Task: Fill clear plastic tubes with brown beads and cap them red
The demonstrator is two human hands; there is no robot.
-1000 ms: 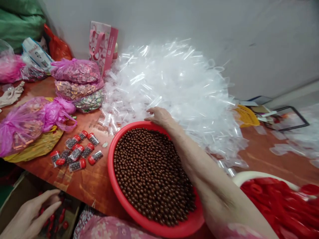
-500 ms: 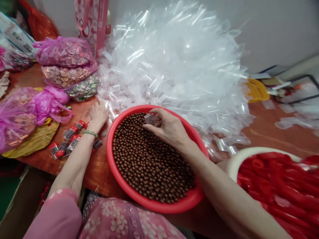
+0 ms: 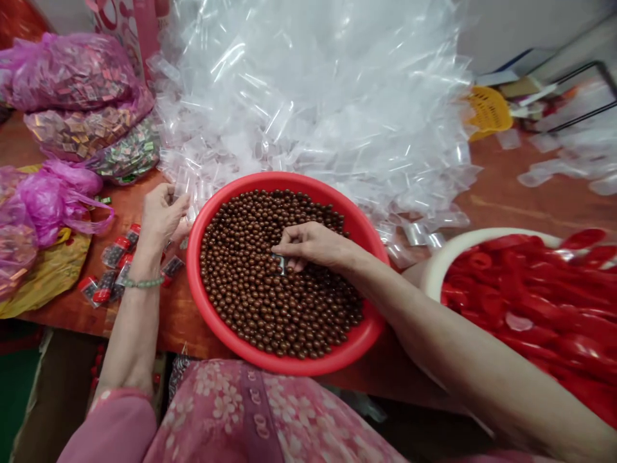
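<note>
A red basin (image 3: 380,247) full of glossy brown balls (image 3: 270,308) stands in front of me. My right hand (image 3: 311,245) is closed on a small clear plastic container (image 3: 281,263), which is pushed mouth-down or tilted among the balls and mostly hidden by the fingers. Left of the basin, my left hand (image 3: 164,212) has its thumb and fingers pinched at the near edge of a big heap of clear plastic containers (image 3: 299,122), seemingly on one clear container (image 3: 184,183). Below that hand lie several filled containers with red caps (image 3: 113,254).
A white tub (image 3: 434,270) of red plastic caps (image 3: 535,308) stands right of the basin. Pink bags (image 3: 72,71) of small wrapped pieces sit at the left, by a yellow bag (image 3: 58,276). A yellow basket (image 3: 489,109) is at the far right of the wooden table (image 3: 535,209).
My right hand has lowered the clear container from above into the brown balls. The left hand has gone from flat and spread to pinched at the heap's edge. The view has tilted down.
</note>
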